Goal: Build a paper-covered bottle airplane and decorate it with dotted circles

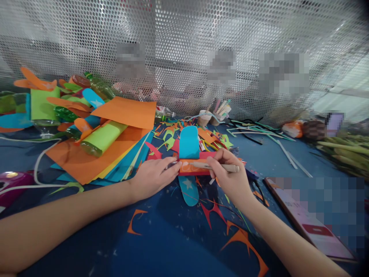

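Observation:
A paper toy plane (194, 168) with a red and orange body lies in front of me. One blue paper wing (189, 143) curves up behind the body, and another blue wing with a white star (188, 190) points toward me. My left hand (157, 174) grips the body's left end, its fingertips beside the orange strip. Pinched in my right hand (230, 173) is a pale marker pen (226, 167), its tip against the orange strip. White outlined letters show there, too faint to read.
Orange sheets (127, 111) and paper-wrapped bottles (106, 136) are piled at left. Paper scraps (242, 240) litter the blue table (161, 246). A phone (311, 227) lies at right. Cups of markers (220, 115) stand before a perforated metal screen (184, 46).

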Demonstrator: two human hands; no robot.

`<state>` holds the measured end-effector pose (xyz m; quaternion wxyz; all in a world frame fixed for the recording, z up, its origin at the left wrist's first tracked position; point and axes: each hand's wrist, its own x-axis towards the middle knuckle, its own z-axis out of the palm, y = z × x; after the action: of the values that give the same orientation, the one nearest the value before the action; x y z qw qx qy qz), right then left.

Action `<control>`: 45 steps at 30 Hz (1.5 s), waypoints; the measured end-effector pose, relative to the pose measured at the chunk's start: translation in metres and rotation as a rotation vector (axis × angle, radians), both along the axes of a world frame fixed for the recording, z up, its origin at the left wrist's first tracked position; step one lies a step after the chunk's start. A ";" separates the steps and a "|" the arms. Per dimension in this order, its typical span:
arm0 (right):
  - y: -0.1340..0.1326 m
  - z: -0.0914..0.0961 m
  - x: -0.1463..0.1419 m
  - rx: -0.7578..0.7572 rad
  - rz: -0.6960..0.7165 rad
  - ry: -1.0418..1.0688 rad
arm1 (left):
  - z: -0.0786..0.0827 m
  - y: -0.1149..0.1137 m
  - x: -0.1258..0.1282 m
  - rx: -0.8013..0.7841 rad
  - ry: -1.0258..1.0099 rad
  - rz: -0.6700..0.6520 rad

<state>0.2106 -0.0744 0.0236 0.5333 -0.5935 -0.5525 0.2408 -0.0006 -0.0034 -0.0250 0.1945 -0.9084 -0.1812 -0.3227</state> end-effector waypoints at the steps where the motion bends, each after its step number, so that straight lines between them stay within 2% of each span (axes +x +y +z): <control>1: 0.000 0.000 0.000 -0.006 0.000 0.003 | 0.000 0.000 0.000 -0.001 0.003 0.000; 45: 0.000 0.002 0.000 0.008 -0.003 -0.018 | 0.001 0.000 -0.001 0.009 0.003 -0.002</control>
<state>0.2105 -0.0743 0.0252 0.5312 -0.5942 -0.5574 0.2326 -0.0012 -0.0037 -0.0241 0.1984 -0.9083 -0.1785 -0.3223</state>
